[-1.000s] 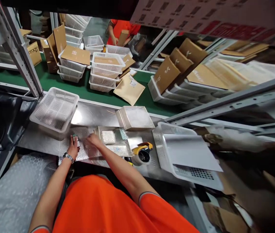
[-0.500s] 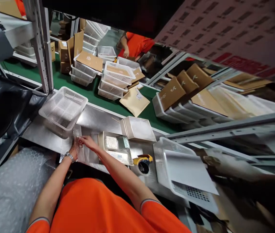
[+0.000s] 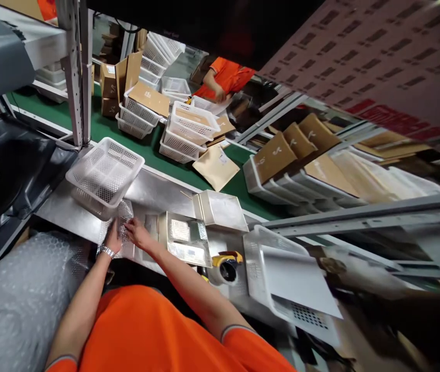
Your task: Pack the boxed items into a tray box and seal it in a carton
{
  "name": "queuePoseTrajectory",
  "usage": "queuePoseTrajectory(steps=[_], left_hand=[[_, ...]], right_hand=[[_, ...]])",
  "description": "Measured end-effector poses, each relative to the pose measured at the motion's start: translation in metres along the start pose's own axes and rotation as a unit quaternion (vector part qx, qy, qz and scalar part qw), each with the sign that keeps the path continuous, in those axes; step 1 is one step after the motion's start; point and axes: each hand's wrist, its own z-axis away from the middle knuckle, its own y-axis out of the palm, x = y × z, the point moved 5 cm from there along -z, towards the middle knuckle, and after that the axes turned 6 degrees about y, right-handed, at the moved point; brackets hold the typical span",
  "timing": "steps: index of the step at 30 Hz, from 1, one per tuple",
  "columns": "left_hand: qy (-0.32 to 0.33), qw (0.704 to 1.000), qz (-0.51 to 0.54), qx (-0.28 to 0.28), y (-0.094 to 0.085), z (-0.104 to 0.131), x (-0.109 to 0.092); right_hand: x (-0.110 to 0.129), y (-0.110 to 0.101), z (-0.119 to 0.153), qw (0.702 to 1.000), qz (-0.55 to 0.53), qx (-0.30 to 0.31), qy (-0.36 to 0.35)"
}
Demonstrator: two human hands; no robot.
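Note:
My left hand [image 3: 112, 238], with a metal watch on its wrist, is closed on a crinkled clear piece of bubble wrap [image 3: 125, 208] over the metal bench. Close beside it, my right hand [image 3: 138, 233] pinches the same wrap with its fingertips. Whatever the wrap may cover is too small to make out. To the right of my hands lies an open shallow box [image 3: 164, 232] with a bubble-wrapped item [image 3: 180, 230] and a flat clear packet inside. Its pale lid [image 3: 225, 209] rests behind it. A yellow tape dispenser [image 3: 227, 258] with a tape roll stands further right.
A white basket [image 3: 105, 170] sits at the bench's left back; another, holding a white sheet [image 3: 301, 279], is at the right. A large bubble wrap roll [image 3: 21, 305] fills the lower left. Baskets and cartons line the green conveyor [image 3: 153, 150]. A co-worker [image 3: 227, 77] stands beyond it.
My two hands have drawn slightly apart, the left one turning a little, with the wrap between them. The whole view has shifted slightly. The co-worker's arm has moved.

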Motion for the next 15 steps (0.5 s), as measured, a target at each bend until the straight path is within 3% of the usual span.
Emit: queuePoseTrajectory(steps=[3,7,10,15], left_hand=[[-0.143,0.986,-0.061,-0.058,-0.026,0.003,0.024],[-0.239,0.967,-0.080,-0.029,-0.035,-0.004,0.034],[-0.222,0.973,-0.058,-0.016,-0.031,-0.013,0.028],[-0.140,0.989,-0.012,-0.039,-0.016,-0.012,0.002]], right_hand=[[0.008,0.007,0.003,0.999,0.043,-0.015,0.004],[0.018,0.005,0.006,0.993,0.112,-0.030,-0.021],[0.023,0.000,0.001,0.987,0.146,-0.012,-0.071],[0.027,-0.003,-0.011,0.978,0.165,0.037,-0.119]])
